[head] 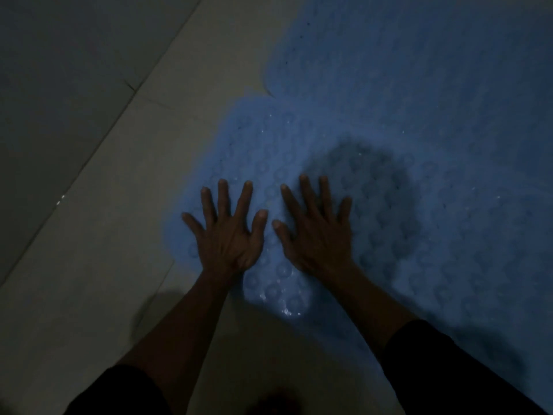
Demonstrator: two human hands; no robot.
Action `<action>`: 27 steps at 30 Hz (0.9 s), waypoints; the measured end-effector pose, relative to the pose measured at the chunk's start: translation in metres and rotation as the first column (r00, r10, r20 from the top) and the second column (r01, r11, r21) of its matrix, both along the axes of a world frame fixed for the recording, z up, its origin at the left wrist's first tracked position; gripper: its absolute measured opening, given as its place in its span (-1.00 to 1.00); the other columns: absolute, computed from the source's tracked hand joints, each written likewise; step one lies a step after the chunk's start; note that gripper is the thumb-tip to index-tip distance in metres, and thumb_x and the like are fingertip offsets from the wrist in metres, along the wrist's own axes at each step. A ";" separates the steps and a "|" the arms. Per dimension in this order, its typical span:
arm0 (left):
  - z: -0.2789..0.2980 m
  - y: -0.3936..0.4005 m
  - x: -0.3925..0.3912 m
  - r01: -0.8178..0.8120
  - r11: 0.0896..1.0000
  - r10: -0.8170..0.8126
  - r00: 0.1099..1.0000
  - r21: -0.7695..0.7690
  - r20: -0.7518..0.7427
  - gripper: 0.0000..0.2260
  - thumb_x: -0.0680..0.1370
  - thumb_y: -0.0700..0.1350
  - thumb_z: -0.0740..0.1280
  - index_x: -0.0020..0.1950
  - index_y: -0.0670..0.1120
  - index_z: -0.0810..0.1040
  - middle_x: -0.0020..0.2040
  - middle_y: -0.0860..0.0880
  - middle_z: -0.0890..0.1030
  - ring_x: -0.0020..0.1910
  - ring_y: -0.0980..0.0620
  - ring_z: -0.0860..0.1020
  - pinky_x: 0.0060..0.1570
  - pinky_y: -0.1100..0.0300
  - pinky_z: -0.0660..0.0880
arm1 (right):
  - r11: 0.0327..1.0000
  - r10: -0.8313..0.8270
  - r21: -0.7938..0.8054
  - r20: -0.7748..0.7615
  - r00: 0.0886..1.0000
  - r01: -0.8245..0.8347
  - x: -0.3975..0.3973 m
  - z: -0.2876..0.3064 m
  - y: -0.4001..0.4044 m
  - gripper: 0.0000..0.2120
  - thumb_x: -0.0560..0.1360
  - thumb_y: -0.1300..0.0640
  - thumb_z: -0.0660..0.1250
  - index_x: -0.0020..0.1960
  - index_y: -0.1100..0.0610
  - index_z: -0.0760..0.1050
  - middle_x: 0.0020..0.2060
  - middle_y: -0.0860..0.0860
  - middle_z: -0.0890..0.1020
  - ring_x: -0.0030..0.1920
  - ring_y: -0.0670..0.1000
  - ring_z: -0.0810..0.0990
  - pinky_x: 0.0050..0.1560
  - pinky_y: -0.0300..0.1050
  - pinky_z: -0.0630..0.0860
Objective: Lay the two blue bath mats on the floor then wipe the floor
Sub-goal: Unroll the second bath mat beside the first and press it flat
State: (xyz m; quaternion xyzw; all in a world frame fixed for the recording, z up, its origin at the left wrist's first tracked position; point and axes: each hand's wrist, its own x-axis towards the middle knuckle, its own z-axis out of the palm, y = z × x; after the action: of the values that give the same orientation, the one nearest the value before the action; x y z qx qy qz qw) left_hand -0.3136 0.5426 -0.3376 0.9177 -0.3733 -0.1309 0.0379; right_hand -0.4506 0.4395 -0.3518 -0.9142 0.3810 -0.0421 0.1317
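Note:
A blue bath mat (449,205) with round bumps and a scalloped edge lies flat on the pale tiled floor (98,235), filling the right side of the dim view. A second blue mat (404,49) lies just behind it, their edges meeting near the upper middle. My left hand (224,235) presses flat on the near mat's left edge, fingers spread and straight. My right hand (317,232) presses flat beside it, palm down, fingers spread. Neither hand holds anything.
Large pale floor tiles with dark grout lines run diagonally across the left half. A darker, shadowed strip of floor (45,85) lies at the far left. My dark sleeves frame the bottom corners.

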 end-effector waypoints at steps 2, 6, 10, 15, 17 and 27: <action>-0.002 0.010 -0.008 -0.011 0.999 0.011 1.000 -0.030 -0.001 -0.44 0.61 0.37 -0.10 0.57 0.33 -0.20 0.63 0.09 -0.25 0.58 -0.08 -0.32 0.39 -0.45 -0.32 | 1.000 -0.004 -0.030 0.005 1.000 0.004 -0.012 -0.008 0.020 -0.36 0.57 -0.31 -0.02 0.58 -0.11 0.02 0.59 0.01 0.00 0.57 0.18 -0.12 0.44 0.41 -0.05; -0.006 0.017 -0.014 -0.028 0.998 0.028 1.000 -0.048 0.004 -0.45 0.60 0.39 -0.13 0.55 0.37 -0.22 0.62 0.13 -0.27 0.58 -0.05 -0.33 0.37 -0.48 -0.31 | 1.000 -0.005 -0.029 0.029 1.000 0.006 -0.018 -0.010 0.028 -0.38 0.58 -0.31 -0.01 0.57 -0.11 0.06 0.59 0.00 0.03 0.58 0.16 -0.10 0.44 0.40 -0.05; -0.012 0.015 -0.012 -0.028 0.999 0.028 1.000 -0.042 0.010 -0.46 0.60 0.40 -0.15 0.54 0.38 -0.24 0.62 0.13 -0.27 0.58 -0.05 -0.33 0.37 -0.44 -0.36 | 1.000 0.006 -0.020 0.014 1.000 -0.006 -0.018 -0.012 0.027 -0.37 0.57 -0.33 0.01 0.57 -0.13 0.06 0.59 0.01 0.01 0.58 0.16 -0.11 0.46 0.38 -0.11; -0.005 0.015 -0.011 -0.035 0.999 0.036 0.998 0.011 -0.059 -0.47 0.56 0.44 -0.22 0.50 0.43 -0.31 0.59 0.15 -0.34 0.55 -0.03 -0.40 0.35 -0.41 -0.43 | 0.998 0.011 0.069 -0.010 1.000 -0.010 -0.017 0.001 0.025 -0.41 0.59 -0.31 -0.02 0.57 -0.17 0.03 0.59 -0.03 -0.03 0.57 0.13 -0.17 0.47 0.36 -0.11; -0.002 0.012 -0.011 -0.037 0.998 0.040 0.996 0.048 -0.074 -0.46 0.53 0.46 -0.26 0.48 0.43 -0.35 0.58 0.14 -0.38 0.54 -0.03 -0.43 0.36 -0.39 -0.46 | 0.995 0.025 0.093 0.001 1.000 -0.025 -0.023 0.005 0.022 -0.43 0.59 -0.28 -0.01 0.56 -0.17 0.05 0.59 -0.03 -0.02 0.58 0.12 -0.17 0.46 0.38 -0.06; 0.010 -0.039 -0.117 0.351 0.936 -0.351 0.936 -0.019 -0.036 -0.42 0.57 0.39 -0.18 0.57 0.32 -0.21 0.63 0.05 -0.23 0.59 -0.14 -0.27 0.43 -0.41 -0.24 | 0.886 -0.459 0.019 -0.105 0.882 0.463 -0.219 0.018 -0.009 -0.38 0.57 -0.29 -0.02 0.58 -0.18 -0.07 0.59 -0.03 -0.11 0.57 0.10 -0.21 0.47 0.37 -0.13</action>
State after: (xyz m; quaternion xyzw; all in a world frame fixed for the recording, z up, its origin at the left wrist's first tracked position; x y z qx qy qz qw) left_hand -0.4311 0.5036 -0.3281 0.8333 -0.5310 -0.1512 0.0271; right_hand -0.6696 0.4307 -0.3338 -0.7953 0.5942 -0.0192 0.1189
